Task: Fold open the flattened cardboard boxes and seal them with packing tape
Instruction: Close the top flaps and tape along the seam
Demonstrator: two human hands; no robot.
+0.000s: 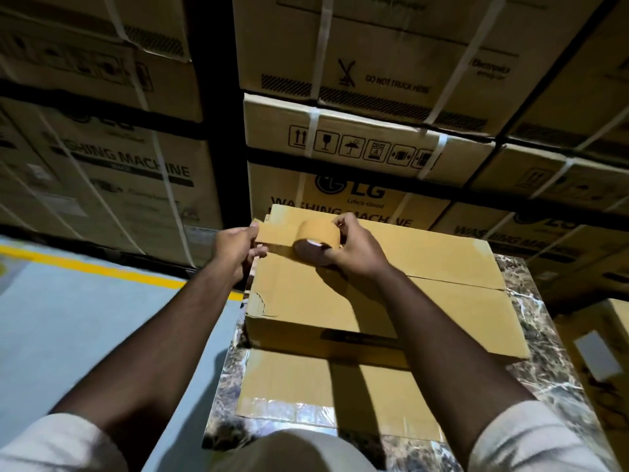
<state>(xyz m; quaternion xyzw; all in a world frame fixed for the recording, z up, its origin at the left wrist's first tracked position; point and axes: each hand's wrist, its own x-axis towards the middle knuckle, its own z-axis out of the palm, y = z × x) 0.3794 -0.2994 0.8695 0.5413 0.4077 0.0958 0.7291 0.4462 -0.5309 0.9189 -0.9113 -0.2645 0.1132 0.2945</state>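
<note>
At twelve o'clock, a stacked carton (343, 195) reads "LG WASHING MACHINE". One tape roll (318, 237) is gripped by the right hand (354, 248); the left hand (235, 247) pinches its strip (274, 235) over one box (374, 294).

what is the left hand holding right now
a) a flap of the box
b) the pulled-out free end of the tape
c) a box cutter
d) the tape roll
b: the left hand pinches the free end of the tape strip, while the right hand grips the tape roll above the cardboard box.
</note>
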